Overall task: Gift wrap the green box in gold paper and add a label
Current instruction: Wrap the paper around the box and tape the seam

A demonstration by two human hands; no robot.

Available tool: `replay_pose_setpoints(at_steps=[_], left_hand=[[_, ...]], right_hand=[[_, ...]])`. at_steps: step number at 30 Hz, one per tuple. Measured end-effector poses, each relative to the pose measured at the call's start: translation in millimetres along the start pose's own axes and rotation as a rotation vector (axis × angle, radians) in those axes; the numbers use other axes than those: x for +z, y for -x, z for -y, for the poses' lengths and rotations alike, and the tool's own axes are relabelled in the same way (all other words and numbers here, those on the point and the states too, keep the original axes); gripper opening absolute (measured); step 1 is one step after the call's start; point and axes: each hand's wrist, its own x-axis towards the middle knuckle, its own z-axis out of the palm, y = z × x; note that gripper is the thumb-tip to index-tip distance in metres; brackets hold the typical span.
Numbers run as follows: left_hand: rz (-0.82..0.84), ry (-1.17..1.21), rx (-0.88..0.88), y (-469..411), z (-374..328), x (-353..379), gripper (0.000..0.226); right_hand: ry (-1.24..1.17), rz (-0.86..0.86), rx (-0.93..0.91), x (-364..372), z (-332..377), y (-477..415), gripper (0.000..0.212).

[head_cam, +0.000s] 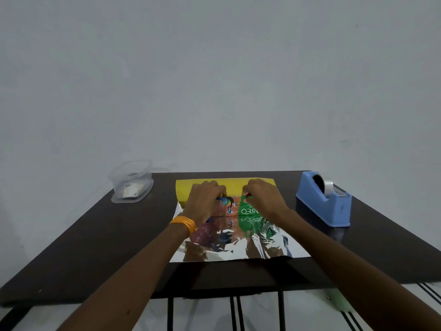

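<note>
Forearms (133, 271) lead to mid-frame, where left hand (205, 199) and right hand (262, 198) seem to grip the green box (248, 211) on largely unfolded gold paper (236, 249); folding, taping and labelling all remain.

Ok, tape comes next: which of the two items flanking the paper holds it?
The blue dispenser on the right, roll showing; the clear tub on the left shows none.

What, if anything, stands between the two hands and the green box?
Nothing visible does. The left hand and the right hand hold the green box, which lies on the gold paper. The tape dispenser and the plastic container stand apart at the sides.
</note>
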Motion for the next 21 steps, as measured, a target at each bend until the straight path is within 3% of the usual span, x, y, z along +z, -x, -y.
replay_pose_setpoints(at_steps=[7,11,21], left_hand=[[-0.019,0.045,-0.01,5,-2,0,0.022],[-0.067,0.178,-0.023,1,-9,-4,0.038],[0.055,0.226,0.009,-9,-6,1,0.028]], right_hand=[[-0.01,-0.065,-0.016,-3,2,9,0.005],[0.014,-0.086,-0.018,1,2,10,0.007],[0.082,-0.144,-0.066,6,-12,20,0.007]])
